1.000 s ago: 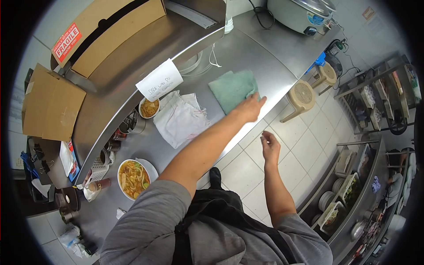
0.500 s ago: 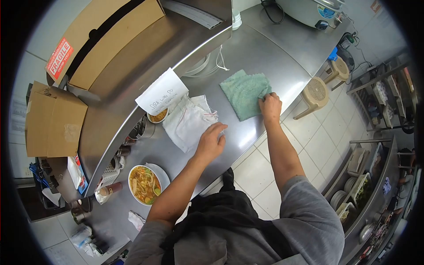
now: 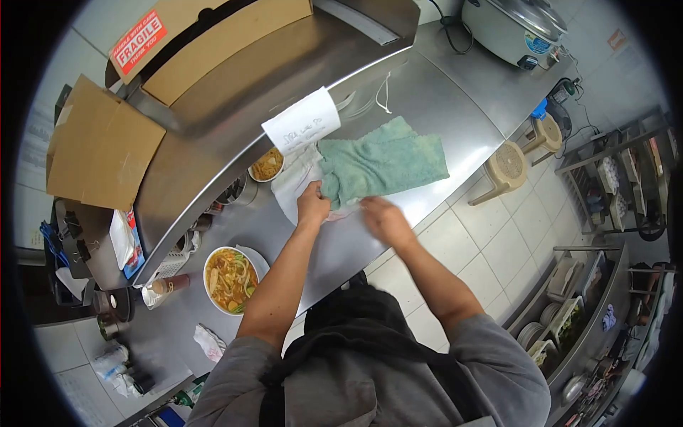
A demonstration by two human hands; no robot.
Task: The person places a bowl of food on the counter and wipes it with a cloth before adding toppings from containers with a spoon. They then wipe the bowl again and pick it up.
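Observation:
A green towel (image 3: 398, 160) lies spread on the steel counter, its left end over a white cloth (image 3: 293, 186). My left hand (image 3: 311, 206) is closed at the green towel's left edge, pinching it, with the white cloth just under and beside it. Blurred by motion, my right hand (image 3: 388, 222) is at the near edge of the towel; its fingers do not show clearly. A handwritten paper sheet (image 3: 302, 121) hangs from the shelf edge above the white cloth.
Left of my arm stands a bowl of noodle soup (image 3: 231, 281); a smaller bowl of noodles (image 3: 267, 165) is by the paper. Cardboard boxes (image 3: 107, 146) rest on the overhead shelf. A rice cooker (image 3: 516, 32) is at the far end, and plastic stools (image 3: 506, 169) stand on the floor.
The green towel has been drawn left, partly over the white cloth. My left hand has moved onto its left edge; my right hand has left its near right edge and come left.

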